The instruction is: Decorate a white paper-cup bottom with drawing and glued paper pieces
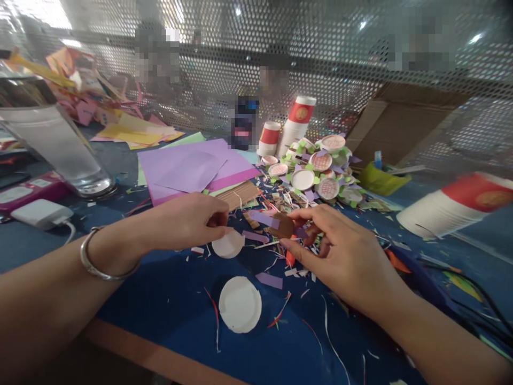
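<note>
My left hand (196, 220) has thumb and fingers pinched at the upper edge of a white paper disc (228, 246), just above the blue table. Between the thumb and fingertips of my right hand (340, 246) is a round brown cardboard disc (284, 228); a purple paper strip (262, 219) reaches out from its left side. Whether the strip is stuck to it I cannot tell. Nearer to me, a white cup bottom (240, 305) lies flat. Another purple strip (269, 280) with a pointed end rests between my hands.
Purple paper sheets (180, 166) lie behind my left hand. Decorated paper discs (320, 171) form a heap near stacked paper cups (298, 120). More cups (460, 206) lean at right. A glass of water (72, 144) stands left. Paper scraps (276, 262) litter the table (168, 299).
</note>
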Available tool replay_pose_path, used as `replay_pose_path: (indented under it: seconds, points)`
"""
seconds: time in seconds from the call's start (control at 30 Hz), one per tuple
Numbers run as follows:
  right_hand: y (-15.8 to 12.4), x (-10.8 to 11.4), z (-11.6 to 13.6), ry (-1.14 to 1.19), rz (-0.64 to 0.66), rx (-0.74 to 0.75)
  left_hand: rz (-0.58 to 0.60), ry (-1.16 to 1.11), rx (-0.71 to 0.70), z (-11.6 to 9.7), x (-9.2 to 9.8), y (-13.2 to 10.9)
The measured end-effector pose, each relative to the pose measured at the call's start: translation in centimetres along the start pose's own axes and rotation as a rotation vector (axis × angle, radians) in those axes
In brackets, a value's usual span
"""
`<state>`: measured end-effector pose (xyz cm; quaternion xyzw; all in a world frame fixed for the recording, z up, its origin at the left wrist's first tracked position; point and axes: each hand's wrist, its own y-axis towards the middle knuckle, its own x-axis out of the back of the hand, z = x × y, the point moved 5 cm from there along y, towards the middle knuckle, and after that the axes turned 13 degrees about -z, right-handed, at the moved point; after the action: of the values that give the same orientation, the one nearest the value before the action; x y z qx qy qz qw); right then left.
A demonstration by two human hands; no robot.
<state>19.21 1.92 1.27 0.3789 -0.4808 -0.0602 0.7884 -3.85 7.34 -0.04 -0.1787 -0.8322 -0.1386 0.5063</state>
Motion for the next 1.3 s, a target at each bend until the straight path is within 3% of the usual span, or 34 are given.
replay_pose_path:
  seconds: [0.2,0.47,0.57,0.83,1.3]
  points:
    - [-0.1,-0.2,-0.2,0.057,0.018,-0.042,-0.060,-0.033,-0.066,-1.0,0.3,0.3]
    - [-0.1,-0.4,-0.1,0.125,0.005,-0.019,-0.160,-0.374,-0.007,-1.0,0.2,0.8]
    - [-0.2,-0.3,0.1,0.125,0.004,0.008,-0.137,-0.477,0.007,-0.8,-0.2,1.2]
    - [-0.5,-0.8,0.8,0.128,0.033,0.124,0.054,-0.740,0.094,-0.6,-1.9,1.6]
    - [-0.2,-1.4,3.3,0.165,0.114,0.221,0.077,-0.845,0.100,-1.5,-1.8,0.9]
